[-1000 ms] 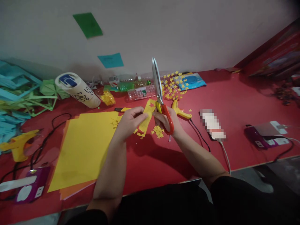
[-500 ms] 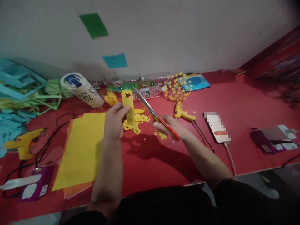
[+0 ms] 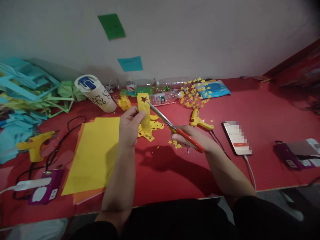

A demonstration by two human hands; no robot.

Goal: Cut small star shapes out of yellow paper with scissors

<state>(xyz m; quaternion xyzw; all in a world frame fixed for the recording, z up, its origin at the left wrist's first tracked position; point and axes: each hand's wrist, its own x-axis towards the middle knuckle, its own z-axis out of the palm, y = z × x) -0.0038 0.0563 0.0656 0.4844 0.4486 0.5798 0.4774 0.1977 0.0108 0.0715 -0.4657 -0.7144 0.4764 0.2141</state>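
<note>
My left hand [image 3: 130, 125] pinches a narrow yellow paper strip [image 3: 144, 116] upright; a star-shaped hole shows near its top. In my right hand [image 3: 191, 135] are scissors with red handles [image 3: 188, 140], their blades looking closed and the tip at the strip beside the star hole. Below the strip lie yellow paper scraps [image 3: 156, 125] with star holes, and small yellow stars [image 3: 175, 144] rest near my right hand. Many more stars [image 3: 195, 91] sit in a cluster at the back.
Yellow sheets [image 3: 96, 153] lie at left beside a yellow glue gun [image 3: 35, 145]. Another glue gun [image 3: 201, 123] and a phone [image 3: 236, 138] are at right. Behind stand a white cup [image 3: 100, 96] and plastic bottles [image 3: 163, 97]; folded blue paper shapes [image 3: 27, 80] are heaped at far left.
The scissors' tip has come closer and now meets the strip near the star hole. The whole view has shifted, so the table things appear farther right.
</note>
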